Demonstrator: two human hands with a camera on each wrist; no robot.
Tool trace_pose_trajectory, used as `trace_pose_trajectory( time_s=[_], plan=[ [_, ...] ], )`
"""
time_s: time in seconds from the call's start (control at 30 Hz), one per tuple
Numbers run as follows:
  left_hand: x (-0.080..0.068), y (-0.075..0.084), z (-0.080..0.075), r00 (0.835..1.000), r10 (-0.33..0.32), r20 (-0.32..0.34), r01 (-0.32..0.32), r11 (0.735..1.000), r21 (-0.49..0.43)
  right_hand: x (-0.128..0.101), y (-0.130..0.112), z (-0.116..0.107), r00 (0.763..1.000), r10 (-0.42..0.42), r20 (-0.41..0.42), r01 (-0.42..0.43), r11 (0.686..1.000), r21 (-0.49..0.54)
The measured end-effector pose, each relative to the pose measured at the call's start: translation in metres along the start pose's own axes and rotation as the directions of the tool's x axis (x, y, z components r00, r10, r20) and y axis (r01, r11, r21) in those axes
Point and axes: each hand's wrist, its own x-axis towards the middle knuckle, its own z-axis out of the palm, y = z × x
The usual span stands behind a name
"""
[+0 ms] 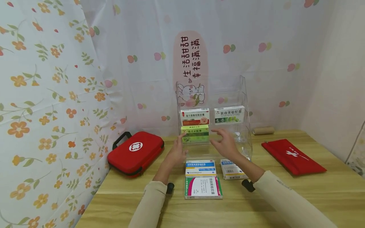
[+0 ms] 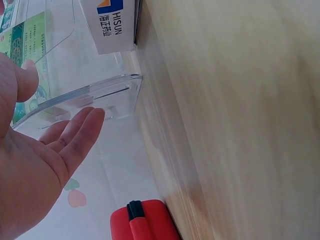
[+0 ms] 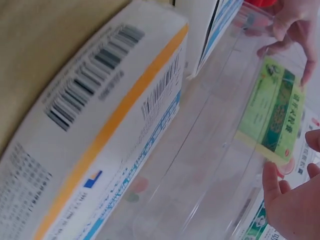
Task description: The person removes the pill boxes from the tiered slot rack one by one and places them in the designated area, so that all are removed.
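A green medicine box (image 1: 196,134) sits in a tier of a clear display rack (image 1: 243,84). My left hand (image 1: 175,154) is at the box's left end, its fingers extended around the rack's edge; in the left wrist view the palm of the left hand (image 2: 30,170) faces up and holds nothing. To the right of the green box, my right hand (image 1: 226,145) has loosely bent fingers and grips nothing. The right wrist view shows a fingertip of the right hand (image 3: 295,205) close to the green box (image 3: 274,112); contact is unclear. Above stand a red-and-white box (image 1: 195,117) and a white-and-green box (image 1: 229,115).
On the wooden table before the rack lie a blue-and-white box (image 1: 200,168), a magenta-and-green box (image 1: 203,187) and another blue-and-white box (image 1: 232,171). A red hard case (image 1: 135,153) stands left, a red pouch (image 1: 292,157) right. Behind the pouch is a brown roll (image 1: 263,130).
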Motion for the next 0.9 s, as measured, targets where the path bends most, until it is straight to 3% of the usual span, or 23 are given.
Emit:
trace_pose_trajectory(
  time_s=[0.63,0.9],
  plan=[
    [0.001,0.0,0.0,1.0,-0.004,-0.011,0.004,1.0,-0.024,0.032,0.014,0.012,0.991,-0.092,0.096,0.097,0.994,-0.049],
    [0.003,-0.004,0.001,1.0,0.011,-0.027,-0.01,1.0,0.024,0.037,0.023,0.018,0.987,-0.09,0.13,0.081,0.994,0.071]
  ],
)
